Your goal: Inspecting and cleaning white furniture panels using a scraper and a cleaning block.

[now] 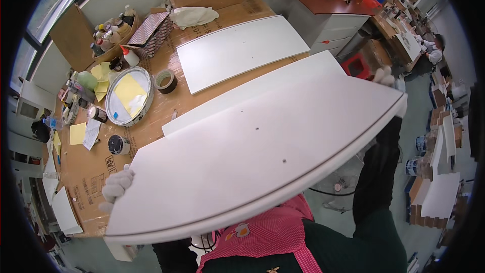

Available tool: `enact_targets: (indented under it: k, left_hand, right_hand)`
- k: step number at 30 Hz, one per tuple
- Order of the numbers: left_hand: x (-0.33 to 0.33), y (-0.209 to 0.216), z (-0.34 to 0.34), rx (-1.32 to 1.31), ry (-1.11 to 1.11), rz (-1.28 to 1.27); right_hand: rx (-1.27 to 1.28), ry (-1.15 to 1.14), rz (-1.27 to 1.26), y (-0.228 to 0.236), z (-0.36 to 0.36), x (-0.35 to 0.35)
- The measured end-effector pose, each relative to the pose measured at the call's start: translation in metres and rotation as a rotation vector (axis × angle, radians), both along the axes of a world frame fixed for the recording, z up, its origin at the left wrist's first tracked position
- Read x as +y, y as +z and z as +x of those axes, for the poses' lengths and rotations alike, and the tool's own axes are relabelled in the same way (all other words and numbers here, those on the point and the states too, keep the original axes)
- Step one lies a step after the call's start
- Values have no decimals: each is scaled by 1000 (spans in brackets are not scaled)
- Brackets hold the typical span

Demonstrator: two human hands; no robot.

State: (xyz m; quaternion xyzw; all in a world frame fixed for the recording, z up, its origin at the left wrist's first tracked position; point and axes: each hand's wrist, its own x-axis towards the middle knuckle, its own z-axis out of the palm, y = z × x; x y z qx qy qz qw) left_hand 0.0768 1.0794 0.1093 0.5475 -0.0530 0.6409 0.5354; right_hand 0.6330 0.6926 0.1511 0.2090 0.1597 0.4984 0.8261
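Note:
A large white panel (217, 177) with a curved, grooved near edge and a few small holes is held up in front of me, tilted. My left hand (117, 187), in a white glove, grips its left end with the fingers wrapped over the edge. At the far right end, my right hand (385, 77), also gloved, is closed on the panel; part of it is hidden behind the board. Beyond it, a second white board (303, 75) is partly covered by the held panel. Another white panel (242, 50) lies flat farther back on the cardboard-covered table (91, 182).
On the table's left are a round bucket lid (147, 105) with yellow sandpaper (132, 91), a tape roll (165, 81), a dark-lidded jar (118, 144) and a carton of bottles (113, 33). A grey cabinet (341, 28) stands behind. A person (432, 53) works far right, near stacked panels (439, 194).

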Motion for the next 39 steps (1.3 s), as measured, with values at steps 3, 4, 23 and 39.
enact_targets:
  k: [3, 4, 23, 39]
  left_hand:
    - [-38, -8, 22, -91, 228, -77]
    - [-56, -1, 38, -205, 428, -226]
    - [-92, -103, -86, 971, 590, -150]
    - [-74, -55, -72, 1107, 155, -628]
  right_hand:
    - [-575, -443, -405, 22, -60, -34]
    - [-568, -620, -541, 10, -73, -30]
    - [-170, -1219, -886, -126, -99, -124]
    - [-586, 224, -469, -111, -288, 209]
